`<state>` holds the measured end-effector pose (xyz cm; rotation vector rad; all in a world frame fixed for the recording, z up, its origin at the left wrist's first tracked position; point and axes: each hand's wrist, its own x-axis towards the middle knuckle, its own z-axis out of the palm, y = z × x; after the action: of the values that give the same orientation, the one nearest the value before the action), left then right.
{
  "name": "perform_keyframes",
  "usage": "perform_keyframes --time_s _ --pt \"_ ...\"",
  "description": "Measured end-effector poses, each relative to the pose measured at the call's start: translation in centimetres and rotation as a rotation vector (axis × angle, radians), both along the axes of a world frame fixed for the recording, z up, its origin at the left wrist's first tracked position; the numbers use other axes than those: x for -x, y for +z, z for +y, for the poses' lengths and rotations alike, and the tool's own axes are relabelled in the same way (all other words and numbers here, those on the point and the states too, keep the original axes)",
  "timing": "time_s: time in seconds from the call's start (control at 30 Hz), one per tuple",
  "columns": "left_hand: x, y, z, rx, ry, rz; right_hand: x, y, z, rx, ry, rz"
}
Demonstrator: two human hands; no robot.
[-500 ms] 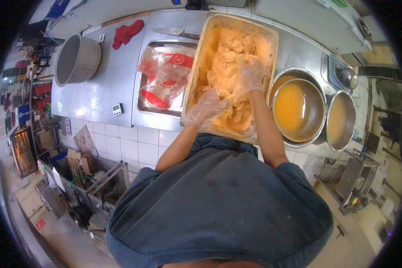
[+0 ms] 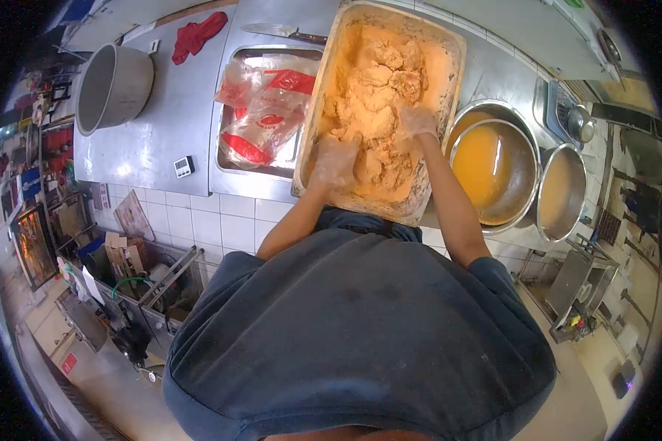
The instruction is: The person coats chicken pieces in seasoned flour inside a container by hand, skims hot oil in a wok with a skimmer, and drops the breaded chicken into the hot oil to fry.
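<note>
A deep rectangular tub [image 2: 452,70] holds orange flour and several coated, lumpy pieces [image 2: 390,81]. Inside its near left part is my left hand [image 2: 336,163], in a clear plastic glove, its fingers down in the flour and partly hidden. On the right side of the tub my right hand [image 2: 415,123], gloved the same way, touches the flour beside the coated pieces. The fingertips of both hands are buried or blurred, so what they hold, if anything, cannot be made out.
Left of the tub, a metal tray [image 2: 224,163] holds red-and-clear plastic bags [image 2: 261,117], with a knife [image 2: 283,31] behind it. Further left are a red cloth [image 2: 197,37], a timer [image 2: 184,167] and a large pot [image 2: 114,88]. Bowls of orange liquid [image 2: 482,165] and pale liquid [image 2: 555,192] stand right.
My left hand has moved slightly away from the middle of the tub, lower into the flour. My right hand has shifted a little lower. More coated pieces show, and the camera view has shifted.
</note>
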<state>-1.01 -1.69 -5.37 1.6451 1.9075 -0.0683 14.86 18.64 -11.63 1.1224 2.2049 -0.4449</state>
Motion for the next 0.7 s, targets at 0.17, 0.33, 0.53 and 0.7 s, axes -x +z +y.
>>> perform_keyframes --time_s 0.17,0.33,0.53,0.7 --pt "1.1 -7.5 1.1 0.238 1.051 -1.167 -2.1 0.4 -1.2 0.643 -0.703 0.845" --pt "0.8 -8.4 3.6 0.239 1.223 -1.7 -0.2 1.1 -4.3 1.266 -1.187 1.215" --pt "2.1 1.3 5.0 0.246 1.236 -1.402 -0.5 2.2 -7.9 1.254 -1.329 1.36" --pt "1.7 2.2 3.5 0.07 1.136 -1.424 -4.2 3.1 -7.7 1.026 -1.354 1.469"
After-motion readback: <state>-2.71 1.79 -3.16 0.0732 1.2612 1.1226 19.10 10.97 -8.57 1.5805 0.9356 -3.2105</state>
